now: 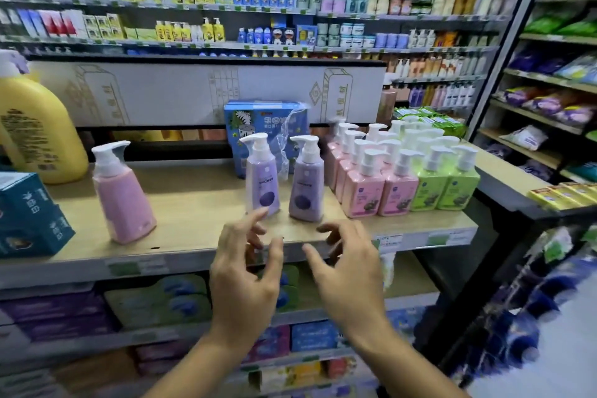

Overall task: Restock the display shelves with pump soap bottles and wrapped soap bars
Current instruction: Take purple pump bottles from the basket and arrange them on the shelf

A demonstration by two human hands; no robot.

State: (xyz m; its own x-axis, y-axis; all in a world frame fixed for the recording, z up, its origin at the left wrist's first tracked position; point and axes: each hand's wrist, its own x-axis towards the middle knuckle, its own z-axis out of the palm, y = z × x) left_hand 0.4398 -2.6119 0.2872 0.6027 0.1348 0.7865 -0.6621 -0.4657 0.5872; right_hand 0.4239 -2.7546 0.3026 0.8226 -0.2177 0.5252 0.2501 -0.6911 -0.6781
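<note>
Lilac plastic marks the job in hand: two purple pump bottles, the left one (262,184) and the right one (306,187), stand upright side by side at the middle of the wooden shelf (193,200), a small gap between them. Just below them in the frame, the left hand (245,271) and right hand (349,271) hover at the shelf's front edge. Both are empty, their fingers (252,218) loosely spread and half bent. One left fingertip overlaps the left bottle's base; whether it touches I cannot tell.

This looks like the placing-and-aligning step. Right of centre, the pink bottles (365,191) and green bottles (445,184) form tight rows, so the next move probably calls for a grip round each purple body and a slide right until they sit flush with the pink row, labels forward.

These bottles are smooth, glossy and tapered, wide at the base, with white pump heads, so they are likely slippery but stable. A lone pink bottle (124,200) stands at centre left, unsorted. Behind the purple pair is a blue carton (258,126) with torn clear film.
</note>
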